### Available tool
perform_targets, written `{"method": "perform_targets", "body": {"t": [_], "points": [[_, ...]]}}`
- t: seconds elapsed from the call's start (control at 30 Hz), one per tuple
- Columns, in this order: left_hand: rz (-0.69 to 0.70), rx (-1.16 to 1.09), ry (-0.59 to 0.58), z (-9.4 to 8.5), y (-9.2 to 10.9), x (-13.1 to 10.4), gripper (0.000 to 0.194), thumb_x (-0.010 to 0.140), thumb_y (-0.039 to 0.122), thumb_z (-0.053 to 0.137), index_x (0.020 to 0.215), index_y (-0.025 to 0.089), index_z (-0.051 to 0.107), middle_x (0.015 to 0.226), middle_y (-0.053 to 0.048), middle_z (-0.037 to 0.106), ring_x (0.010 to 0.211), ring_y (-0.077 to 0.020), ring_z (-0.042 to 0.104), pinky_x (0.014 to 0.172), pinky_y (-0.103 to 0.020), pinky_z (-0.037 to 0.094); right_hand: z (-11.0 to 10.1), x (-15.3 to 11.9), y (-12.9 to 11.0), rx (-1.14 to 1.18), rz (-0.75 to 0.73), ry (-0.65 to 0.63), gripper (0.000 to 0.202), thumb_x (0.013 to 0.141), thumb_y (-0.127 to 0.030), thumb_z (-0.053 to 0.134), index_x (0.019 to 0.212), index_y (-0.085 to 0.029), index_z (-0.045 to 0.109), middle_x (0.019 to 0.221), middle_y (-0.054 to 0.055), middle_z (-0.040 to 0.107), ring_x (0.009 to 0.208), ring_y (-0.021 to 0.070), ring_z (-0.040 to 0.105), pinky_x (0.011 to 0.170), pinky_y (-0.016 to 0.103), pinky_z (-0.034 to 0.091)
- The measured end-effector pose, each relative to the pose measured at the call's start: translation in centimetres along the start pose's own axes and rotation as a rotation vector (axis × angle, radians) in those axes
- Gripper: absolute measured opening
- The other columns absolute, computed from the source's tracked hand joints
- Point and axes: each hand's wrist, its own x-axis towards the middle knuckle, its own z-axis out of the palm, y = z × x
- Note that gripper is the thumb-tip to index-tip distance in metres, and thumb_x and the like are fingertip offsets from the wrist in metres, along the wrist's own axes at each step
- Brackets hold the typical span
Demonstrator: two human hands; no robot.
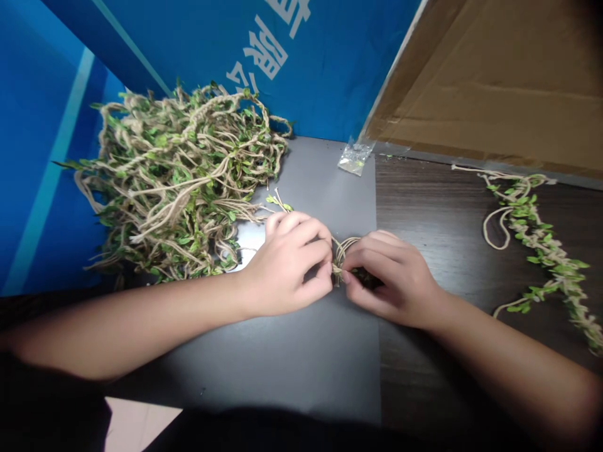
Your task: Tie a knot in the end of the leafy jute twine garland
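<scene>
My left hand (287, 263) and right hand (386, 276) pinch the twine bundle (340, 256) shut — I judge a slack grip lets its loops spring loose.

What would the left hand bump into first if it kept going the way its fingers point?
Most likely the right hand: the left hand points right, both pinching a small twine bundle between them, almost touching.

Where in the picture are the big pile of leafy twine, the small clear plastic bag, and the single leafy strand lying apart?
pile of leafy twine (179, 188): head view, middle of the tangle.
clear plastic bag (354, 158): head view, centre of the bag.
single leafy strand (541, 242): head view, leafy middle stretch.
</scene>
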Motion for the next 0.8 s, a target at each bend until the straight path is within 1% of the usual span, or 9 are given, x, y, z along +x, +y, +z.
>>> {"method": "perform_targets", "body": {"t": [0.1, 0.3, 0.5, 0.63, 0.8], "points": [[-0.010, -0.018, 0.001, -0.09, -0.03, 0.05, 0.014, 0.090, 0.022, 0.056, 0.080, 0.020, 0.065, 0.101, -0.004, 0.067, 0.104, -0.0229, 0.053, 0.095, -0.045, 0.031, -0.03, -0.05, 0.07, 0.014, 0.013, 0.001, 0.012, 0.086, -0.014, 0.064, 0.092, -0.023, 0.058, 0.082, 0.001, 0.067, 0.075, 0.0171, 0.058, 0.071, 0.034, 0.043], [0.014, -0.037, 0.001, 0.01, -0.16, 0.03, 0.012, 0.089, 0.022, 0.058, 0.080, 0.019, 0.065, 0.101, -0.003, 0.067, 0.104, -0.0226, 0.054, 0.094, -0.044, 0.033, 0.02, -0.08, 0.20, -0.003, 0.002, -0.025, 0.015, 0.089, -0.019, 0.068, 0.102, -0.022, 0.060, 0.091, 0.004, 0.072, 0.084, 0.0189, 0.063, 0.076, 0.036, 0.046], [0.009, -0.031, 0.005, 0.00, -0.13, -0.01, 0.012, 0.090, 0.023, 0.058, 0.080, 0.019, 0.064, 0.100, -0.003, 0.067, 0.103, -0.0223, 0.054, 0.093, -0.043, 0.033, 0.04, -0.10, 0.13, -0.009, 0.012, -0.034, 0.012, 0.089, -0.016, 0.066, 0.098, -0.022, 0.061, 0.090, 0.002, 0.072, 0.083, 0.0183, 0.063, 0.075, 0.035, 0.046], [-0.017, -0.053, -0.006, -0.04, -0.13, 0.09, 0.013, 0.089, 0.022, 0.058, 0.079, 0.019, 0.064, 0.099, -0.002, 0.067, 0.102, -0.0216, 0.054, 0.093, -0.043, 0.032, -0.03, -0.03, 0.01, -0.008, 0.017, -0.003, 0.012, 0.087, -0.014, 0.067, 0.095, -0.021, 0.061, 0.085, 0.003, 0.069, 0.078, 0.0176, 0.060, 0.072, 0.035, 0.045], [-0.037, -0.084, -0.001, -0.15, -0.09, 0.11, 0.011, 0.088, 0.020, 0.059, 0.078, 0.019, 0.064, 0.096, -0.002, 0.066, 0.099, -0.0201, 0.053, 0.092, -0.042, 0.032, -0.22, 0.09, -0.10, 0.038, 0.068, 0.041, 0.009, 0.087, -0.014, 0.067, 0.092, -0.019, 0.062, 0.082, 0.004, 0.068, 0.076, 0.0172, 0.060, 0.071, 0.034, 0.046]]}}
